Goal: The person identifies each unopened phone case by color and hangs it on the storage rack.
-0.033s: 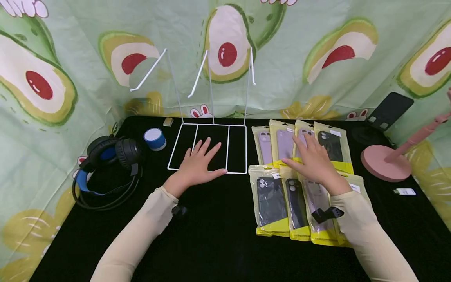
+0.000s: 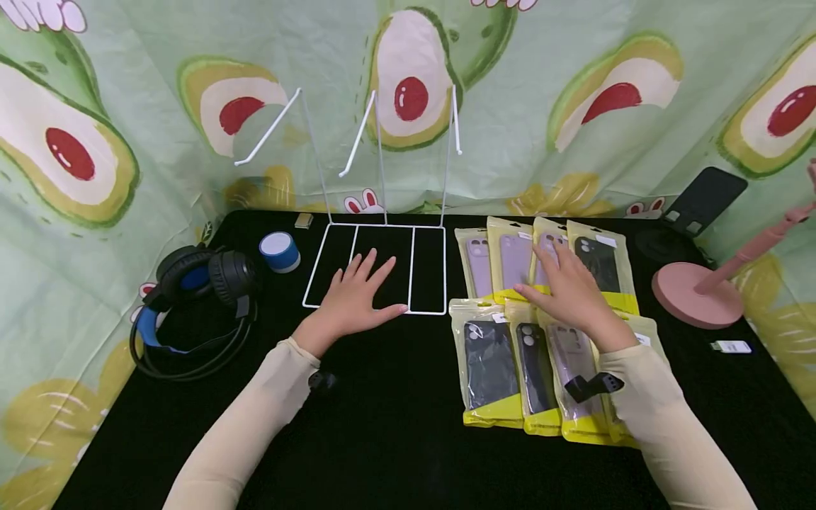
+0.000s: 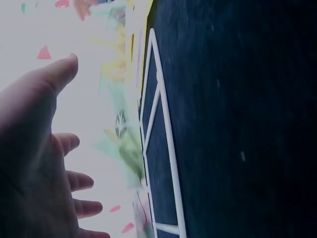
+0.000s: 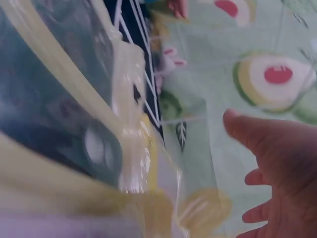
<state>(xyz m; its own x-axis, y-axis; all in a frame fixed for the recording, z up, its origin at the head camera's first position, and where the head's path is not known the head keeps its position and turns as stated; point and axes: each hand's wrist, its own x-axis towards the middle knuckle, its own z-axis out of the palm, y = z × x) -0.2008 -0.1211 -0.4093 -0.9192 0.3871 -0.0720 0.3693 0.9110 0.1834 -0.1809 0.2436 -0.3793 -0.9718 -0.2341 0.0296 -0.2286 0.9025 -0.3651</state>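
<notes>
My left hand (image 2: 350,301) is spread, palm down, above the base of a white wire display rack (image 2: 444,273). In the left wrist view, a gap shows between the fingers and the rack's wires (image 3: 171,144). My right hand (image 2: 574,301) hovers with fingers extended over phone cases in clear and yellow zip bags, laid in two overlapping rows. A lilac case (image 2: 513,258) and a black case (image 2: 599,258) lie in the back row; a dark case (image 2: 489,365) is in front. Below the right hand, a bag (image 4: 131,99) looms close to the wrist camera. Both hands hold nothing.
Black and blue headphones (image 2: 232,276) and a blue-and-white round tub (image 2: 279,253) are at left. A pink stand (image 2: 698,294), a dark phone holder (image 2: 704,198) and a small white stick (image 2: 733,347) are at right. Three hooks (image 2: 358,134) rise from the rack before a curtain (image 2: 497,170).
My left hand has drifted very slightly left, and my right hand slightly right. The rack and the bagged cases stay where they were.
</notes>
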